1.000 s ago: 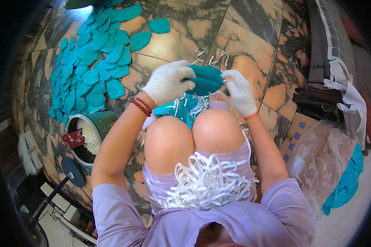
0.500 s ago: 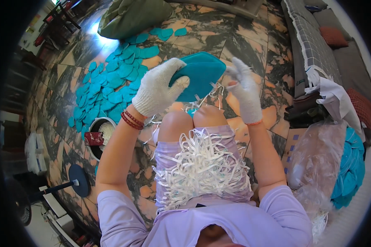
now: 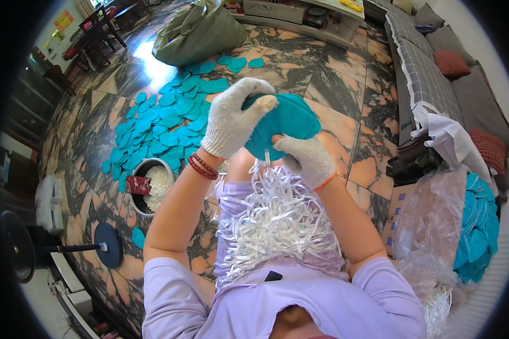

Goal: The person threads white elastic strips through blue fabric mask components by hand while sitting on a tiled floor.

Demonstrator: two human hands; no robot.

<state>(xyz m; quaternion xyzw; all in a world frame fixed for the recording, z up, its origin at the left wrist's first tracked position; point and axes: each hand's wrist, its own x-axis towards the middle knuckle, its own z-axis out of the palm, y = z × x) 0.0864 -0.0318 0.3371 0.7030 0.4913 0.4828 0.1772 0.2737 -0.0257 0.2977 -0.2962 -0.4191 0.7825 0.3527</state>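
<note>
"How is your room?"
"I have a marbled tile floor (image 3: 345, 79), black and peach, and bright light (image 3: 152, 61) reflects on it."
"The furniture?"
"On my right, a long grey sofa (image 3: 425, 76); far ahead, a low cabinet (image 3: 274, 10)."

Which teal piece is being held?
The teal piece gripped by the left hand and right hand; other pieces lie on the floor or beside clear plastic.

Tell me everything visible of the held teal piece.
The teal piece looks like matte fabric, with a blunt-cornered outline and faint lines on its face. It is held above the floor, broad side towards the camera. The gloved left hand clasps its left side; the gloved right hand grips its lower right edge. A white strip shows at its lower edge; whether it's attached is unclear.
</note>
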